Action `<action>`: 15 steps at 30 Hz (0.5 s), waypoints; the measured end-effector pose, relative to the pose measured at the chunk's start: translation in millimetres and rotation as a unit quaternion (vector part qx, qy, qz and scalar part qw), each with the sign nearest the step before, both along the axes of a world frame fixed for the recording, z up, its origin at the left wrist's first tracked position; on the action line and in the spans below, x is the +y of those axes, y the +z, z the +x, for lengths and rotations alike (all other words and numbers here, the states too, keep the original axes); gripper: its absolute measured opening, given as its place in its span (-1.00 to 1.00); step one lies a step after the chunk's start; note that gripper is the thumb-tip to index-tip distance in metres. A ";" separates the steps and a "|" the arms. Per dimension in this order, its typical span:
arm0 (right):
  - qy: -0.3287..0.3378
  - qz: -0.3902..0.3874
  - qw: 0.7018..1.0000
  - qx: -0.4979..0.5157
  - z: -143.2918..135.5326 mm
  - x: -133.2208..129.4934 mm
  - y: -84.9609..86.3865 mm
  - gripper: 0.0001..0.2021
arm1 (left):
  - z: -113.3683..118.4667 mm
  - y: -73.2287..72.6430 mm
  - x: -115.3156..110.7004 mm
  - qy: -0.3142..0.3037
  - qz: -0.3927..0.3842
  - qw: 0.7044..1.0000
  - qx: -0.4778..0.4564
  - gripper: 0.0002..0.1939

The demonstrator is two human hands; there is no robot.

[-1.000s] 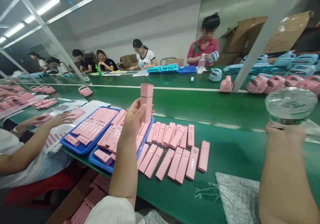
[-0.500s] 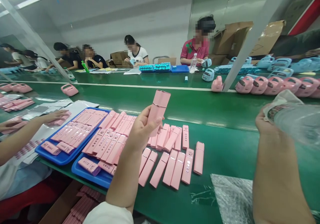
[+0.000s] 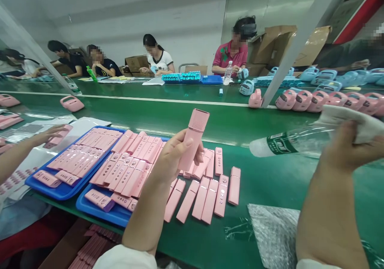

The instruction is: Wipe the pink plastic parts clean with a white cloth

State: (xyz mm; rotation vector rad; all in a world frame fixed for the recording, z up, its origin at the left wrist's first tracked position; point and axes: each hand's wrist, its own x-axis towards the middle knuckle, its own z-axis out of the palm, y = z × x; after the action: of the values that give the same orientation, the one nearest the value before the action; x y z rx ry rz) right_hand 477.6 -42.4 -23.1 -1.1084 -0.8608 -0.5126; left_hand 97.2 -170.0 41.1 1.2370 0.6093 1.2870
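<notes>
My left hand [image 3: 177, 151] is closed around a slim pink plastic handset [image 3: 192, 141], held up over the bench with a dotted grille near its top end. Out to the right, my right hand [image 3: 352, 145] grips a white cloth [image 3: 345, 117] together with a clear plastic bottle [image 3: 280, 143]. The bottle lies nearly level, its base pointing left and its green label showing; its neck end is hidden by the hand and cloth. Below my left hand, several similar pink handsets [image 3: 221, 195] lie loose on the green bench [image 3: 270, 185].
Two blue trays [image 3: 60, 197] of pink handsets stand to the left. Beyond them a co-worker's hand [image 3: 51, 135] touches a pink piece. Clear plastic wrap [image 3: 271, 231] lies in front. Pink rounded casings [image 3: 301, 101] line the right back, near a slanted post [image 3: 288, 61].
The bottle has swung in my right hand so its base points left. My left hand still holds the handset, now turned with its grille showing. The view has shifted slightly right.
</notes>
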 end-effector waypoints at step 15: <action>-0.098 -0.089 0.970 -0.204 -57.4 -49.1 36.4 -0.57 | 32.1 -17.3 5.2 -0.069 -0.124 0.988 0.067 -0.64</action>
State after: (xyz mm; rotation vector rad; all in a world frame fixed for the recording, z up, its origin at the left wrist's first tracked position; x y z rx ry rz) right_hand 420.2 -91.4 13.3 -1.2819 -1.1776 -0.8619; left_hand 129.3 -164.8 23.8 1.1422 0.7434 0.9853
